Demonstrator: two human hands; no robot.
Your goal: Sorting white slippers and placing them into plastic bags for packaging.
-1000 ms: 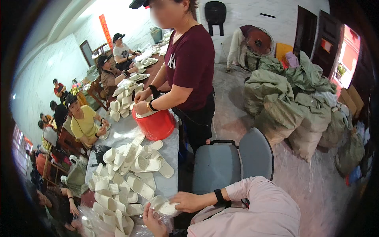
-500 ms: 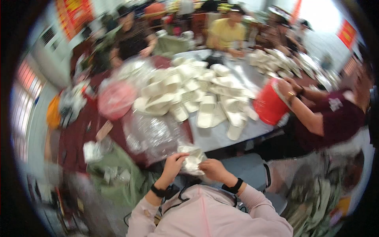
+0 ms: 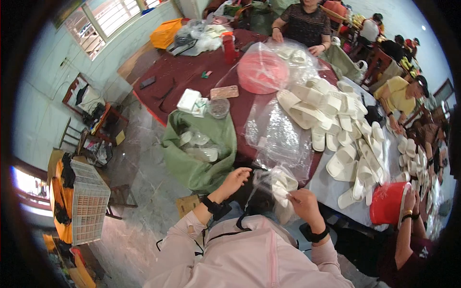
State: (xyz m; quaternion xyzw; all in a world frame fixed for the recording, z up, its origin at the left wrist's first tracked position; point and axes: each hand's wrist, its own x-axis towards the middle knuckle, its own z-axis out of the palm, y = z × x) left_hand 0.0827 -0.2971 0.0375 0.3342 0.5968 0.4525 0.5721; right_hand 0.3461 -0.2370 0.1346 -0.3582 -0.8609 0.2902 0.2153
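My right hand pinches a pair of cream slippers by their edge, just off the table's near side. A clear plastic bag hangs loosely around them, its far side spread toward my left. A little left of the bag, my left hand is empty with its fingers stretched out. On the table beyond lies a stack of flat clear bags. A big heap of loose cream slippers is piled to the right of it.
A green sack with bagged slippers hangs at the table's near-left edge. Behind it are a white box, a phone and a pink bundle. At right, a co-worker's hands hold a red basin. Other people sit around the table.
My view has swung left. My left hand has let go and moved away from the slippers, while my right still holds them. The clear bag now shows spread beside them.
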